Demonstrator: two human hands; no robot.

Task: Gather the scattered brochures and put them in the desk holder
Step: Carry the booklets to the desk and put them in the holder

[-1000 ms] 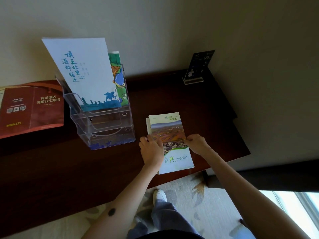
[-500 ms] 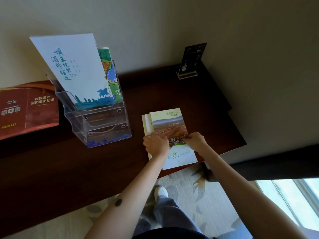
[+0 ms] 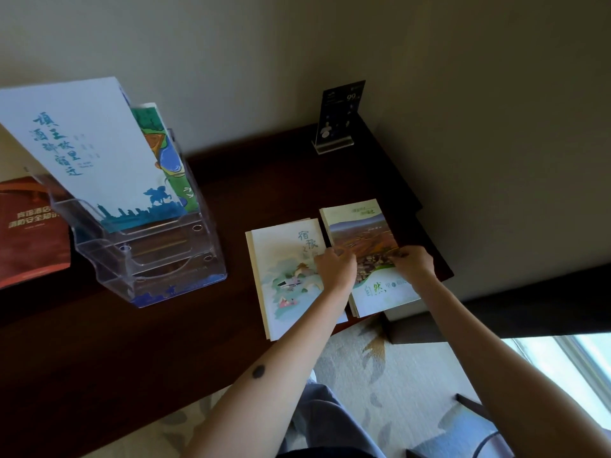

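Your left hand [image 3: 335, 266] and right hand [image 3: 413, 263] pinching landscape brochure [image 3: 361, 230] mid-cover, fingers curling; pale brochure [image 3: 285, 259] lying at its 9 o'clock, touching.

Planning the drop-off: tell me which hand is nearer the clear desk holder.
Left. The left hand sits at the left edge of the landscape brochure, toward the clear desk holder; the right hand is on that brochure's right side, farther away.

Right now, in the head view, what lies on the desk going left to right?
Red folder, clear desk holder, pastel illustrated brochure, landscape brochure. The black sign stand behind overlaps the last, so left out.
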